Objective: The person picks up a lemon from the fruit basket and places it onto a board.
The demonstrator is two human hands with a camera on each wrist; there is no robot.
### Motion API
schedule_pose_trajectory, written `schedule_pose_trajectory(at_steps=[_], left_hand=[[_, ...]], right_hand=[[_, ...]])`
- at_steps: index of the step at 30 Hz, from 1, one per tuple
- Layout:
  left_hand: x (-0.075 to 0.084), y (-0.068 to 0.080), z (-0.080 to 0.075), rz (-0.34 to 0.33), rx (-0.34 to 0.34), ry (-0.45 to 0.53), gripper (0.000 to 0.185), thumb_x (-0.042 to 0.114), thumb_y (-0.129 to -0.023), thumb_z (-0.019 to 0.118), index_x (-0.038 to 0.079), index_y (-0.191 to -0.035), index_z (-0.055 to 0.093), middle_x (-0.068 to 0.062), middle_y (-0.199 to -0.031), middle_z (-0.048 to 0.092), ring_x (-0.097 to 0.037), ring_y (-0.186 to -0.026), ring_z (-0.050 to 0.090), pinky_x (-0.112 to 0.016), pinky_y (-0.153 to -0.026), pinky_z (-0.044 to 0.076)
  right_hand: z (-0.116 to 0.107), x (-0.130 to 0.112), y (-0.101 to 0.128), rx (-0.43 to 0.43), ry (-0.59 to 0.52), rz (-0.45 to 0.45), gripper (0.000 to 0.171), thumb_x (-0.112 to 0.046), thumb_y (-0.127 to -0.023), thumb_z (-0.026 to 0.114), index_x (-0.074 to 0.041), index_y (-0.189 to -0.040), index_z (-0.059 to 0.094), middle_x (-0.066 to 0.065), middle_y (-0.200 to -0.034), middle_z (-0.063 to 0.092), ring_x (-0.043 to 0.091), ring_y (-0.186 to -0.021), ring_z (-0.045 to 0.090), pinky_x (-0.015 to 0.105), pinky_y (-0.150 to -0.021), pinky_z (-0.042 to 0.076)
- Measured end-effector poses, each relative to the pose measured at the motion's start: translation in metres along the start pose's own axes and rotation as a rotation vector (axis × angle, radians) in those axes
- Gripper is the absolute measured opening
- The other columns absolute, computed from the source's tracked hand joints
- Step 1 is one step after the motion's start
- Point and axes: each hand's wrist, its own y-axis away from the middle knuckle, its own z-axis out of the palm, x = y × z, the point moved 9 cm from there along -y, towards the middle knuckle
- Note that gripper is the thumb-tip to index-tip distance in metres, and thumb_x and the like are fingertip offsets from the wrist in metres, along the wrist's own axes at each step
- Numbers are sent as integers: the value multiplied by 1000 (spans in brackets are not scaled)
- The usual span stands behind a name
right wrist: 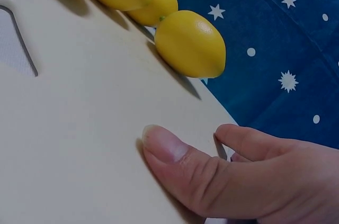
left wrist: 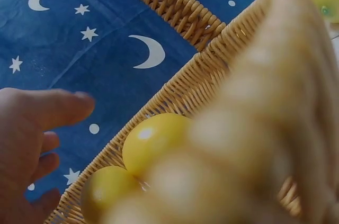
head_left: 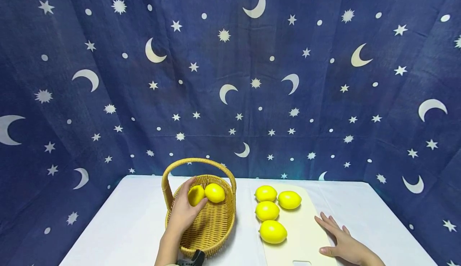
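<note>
Two yellow lemons lie in the far part of a wicker basket [head_left: 210, 224]. My left hand [head_left: 184, 213] is over the left one [head_left: 196, 195], thumb and fingers spread apart; beside it sits the other lemon [head_left: 214, 193]. In the left wrist view a gap shows between that hand [left wrist: 32, 150] and the lemons [left wrist: 153, 139], with nothing in its fingers. My right hand [head_left: 343, 242] rests at the right edge of a cream cutting board [head_left: 302, 234], thumb on the board and fingers extended. Several lemons [head_left: 273, 232] stand along the board's left side.
The basket's tall arched handle [head_left: 198, 160] rises over it and blurs across the left wrist view. A slot [head_left: 301, 263] is cut in the board's near end. Behind the white table [head_left: 119, 222] hangs a blue curtain [head_left: 201, 97] with moons and stars.
</note>
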Motion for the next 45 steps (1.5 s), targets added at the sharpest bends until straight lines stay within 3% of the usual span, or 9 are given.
schedule_pose_trajectory(at_steps=[5,10,16,21,26,31,34,38,45], left_hand=[[-9,0,5,-59,-65,18,91,31,-76,78,16,-149,25,-15,-147,39,-36,-132,41,-53,-103,41],[-14,2,9,-85,-121,-47,94,40,-75,78,15,-149,25,-19,-148,34,-39,-131,40,-55,-99,42],[-16,6,15,-93,-189,-104,90,40,-76,76,9,-147,30,-23,-149,32,-45,-136,30,-63,-106,30],[-16,9,15,-109,-198,-151,79,31,-78,77,7,-143,39,-21,-149,32,-43,-136,26,-64,-103,32],[-17,12,16,-139,-199,-172,73,7,-76,75,5,-141,43,-22,-146,32,-45,-131,28,-66,-99,35],[-17,12,16,-154,-199,-171,74,-15,-72,62,6,-141,44,-22,-142,32,-47,-130,28,-66,-98,35],[-18,12,17,-159,-204,-177,75,-18,-71,58,7,-140,46,-22,-135,37,-46,-128,32,-64,-99,36],[-19,12,21,-153,-218,-196,74,-15,-70,63,7,-139,48,-20,-126,43,-41,-122,41,-60,-99,39],[-16,14,29,-125,-295,-174,84,-18,-65,62,8,-142,43,-17,-134,42,-38,-126,39,-59,-101,37]], right_hand=[[-1,-2,0,12,11,-14,88,-27,-77,76,5,-144,29,38,-149,1,61,-132,-13,75,-92,-24],[-2,-3,0,17,27,-10,88,-27,-77,76,5,-144,29,38,-149,2,62,-132,-12,76,-93,-22],[-1,-3,0,12,25,9,89,-27,-77,76,5,-145,28,38,-149,2,61,-133,-11,76,-93,-22],[1,-2,1,8,13,9,90,-26,-77,76,6,-145,27,38,-149,1,61,-133,-13,74,-93,-24],[2,-2,2,15,5,5,89,-25,-76,76,6,-144,28,38,-149,2,61,-133,-12,74,-93,-24],[1,0,1,11,10,16,89,-25,-76,76,5,-145,28,38,-149,1,61,-133,-13,74,-93,-24],[1,1,0,5,9,30,90,-27,-76,76,5,-145,28,37,-150,1,60,-133,-13,74,-93,-24],[1,2,-1,3,23,33,90,-28,-77,76,5,-145,27,37,-150,0,60,-133,-12,75,-93,-23],[-1,2,-3,12,51,51,92,-31,-76,76,4,-145,27,35,-150,1,60,-134,-10,75,-95,-21]])
